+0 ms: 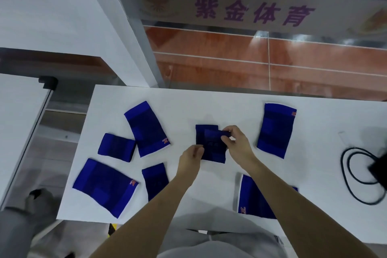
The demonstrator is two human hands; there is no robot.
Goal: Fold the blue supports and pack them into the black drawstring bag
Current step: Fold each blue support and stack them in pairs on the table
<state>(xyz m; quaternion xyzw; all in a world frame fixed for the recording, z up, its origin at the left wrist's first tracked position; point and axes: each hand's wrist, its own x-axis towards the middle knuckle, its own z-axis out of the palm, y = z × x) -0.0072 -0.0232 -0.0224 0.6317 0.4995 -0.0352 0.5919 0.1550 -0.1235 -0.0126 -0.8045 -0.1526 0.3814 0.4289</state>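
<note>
A dark blue support (209, 144) lies at the middle of the white table (188, 102), partly folded over itself. My left hand (191, 156) pinches its lower left edge. My right hand (235, 142) pinches the folded flap at its upper right. Several more blue supports lie flat around it: one at the upper left (146, 128), a small folded one (117, 146), a large one at the near left (104, 186), one under my left forearm (155, 182), one at the upper right (276, 130) and one under my right forearm (251, 197). The black drawstring bag (379, 169) shows at the right edge, its cord (351, 174) looped on the table.
A glass partition with purple lettering (253, 11) rises beyond the table's far edge. A second white surface (18, 115) stands to the left across a gap. The floor shows past the table's left edge.
</note>
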